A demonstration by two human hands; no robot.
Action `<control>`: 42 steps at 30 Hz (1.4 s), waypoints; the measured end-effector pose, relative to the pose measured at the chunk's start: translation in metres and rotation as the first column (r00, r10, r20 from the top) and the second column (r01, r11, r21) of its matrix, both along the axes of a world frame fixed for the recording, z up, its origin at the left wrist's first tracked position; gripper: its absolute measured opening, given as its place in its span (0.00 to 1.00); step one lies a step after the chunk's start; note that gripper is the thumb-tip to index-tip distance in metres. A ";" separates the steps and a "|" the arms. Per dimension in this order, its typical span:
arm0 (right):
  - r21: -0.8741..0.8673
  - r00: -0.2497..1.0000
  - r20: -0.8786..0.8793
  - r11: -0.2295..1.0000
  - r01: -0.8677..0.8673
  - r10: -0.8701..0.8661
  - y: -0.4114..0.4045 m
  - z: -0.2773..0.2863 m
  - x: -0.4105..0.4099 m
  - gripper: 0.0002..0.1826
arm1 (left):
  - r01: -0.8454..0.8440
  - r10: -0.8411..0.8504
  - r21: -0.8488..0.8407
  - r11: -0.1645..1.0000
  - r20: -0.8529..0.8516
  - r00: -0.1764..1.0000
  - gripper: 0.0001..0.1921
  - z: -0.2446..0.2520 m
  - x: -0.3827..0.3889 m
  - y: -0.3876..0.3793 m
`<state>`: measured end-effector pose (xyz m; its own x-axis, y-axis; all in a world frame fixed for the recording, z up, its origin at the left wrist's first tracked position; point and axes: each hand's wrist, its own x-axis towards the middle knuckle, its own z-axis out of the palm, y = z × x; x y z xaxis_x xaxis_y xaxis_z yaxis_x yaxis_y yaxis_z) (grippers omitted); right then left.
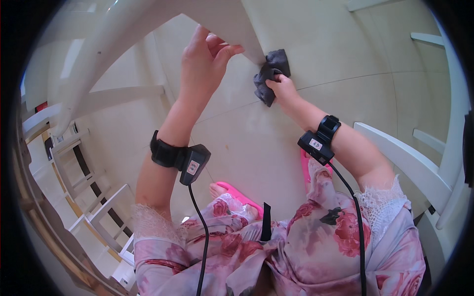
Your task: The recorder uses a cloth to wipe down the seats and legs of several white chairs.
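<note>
A dark grey cloth (264, 79) is bunched in my right hand (284, 87), pressed against the lower end of a white furniture panel (233, 22). My left hand (205, 55) is at that panel's near edge, with its fingertips on or just behind the edge and the thumb on the near side; how firmly it grips cannot be told. Both forearms wear black straps with small cabled devices. Pale floor tiles lie under the hands.
To the right stands a white chair (407, 155) with curved rails. White slatted furniture (89, 185) stands at the left, near a brown wooden edge (55, 244). Pink slippers (237, 194) are on the feet below the hands.
</note>
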<state>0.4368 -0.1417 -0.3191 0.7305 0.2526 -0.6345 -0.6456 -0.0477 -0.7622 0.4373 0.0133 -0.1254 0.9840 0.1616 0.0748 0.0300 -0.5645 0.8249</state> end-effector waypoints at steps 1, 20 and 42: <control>0.122 0.977 -0.201 0.987 0.103 -0.077 0.003 0.002 -0.005 0.13 | 0.004 -0.004 -0.024 1.000 0.000 1.000 0.13 -0.002 -0.001 0.000; 0.207 0.882 -0.381 0.903 0.376 -0.279 0.026 -0.007 0.031 0.12 | -0.008 0.011 -0.028 1.000 0.119 0.993 0.13 -0.016 0.009 0.000; -0.030 0.912 -0.032 0.913 0.408 -0.409 0.014 -0.013 0.045 0.16 | -0.038 0.037 0.011 0.999 0.067 0.997 0.14 -0.011 0.004 0.004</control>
<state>0.4822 -0.1279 -0.3322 0.7426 -0.0772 -0.6653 -0.6403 0.2093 -0.7390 0.4417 0.0169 -0.1368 0.9701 0.1968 0.1420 -0.0033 -0.5743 0.8186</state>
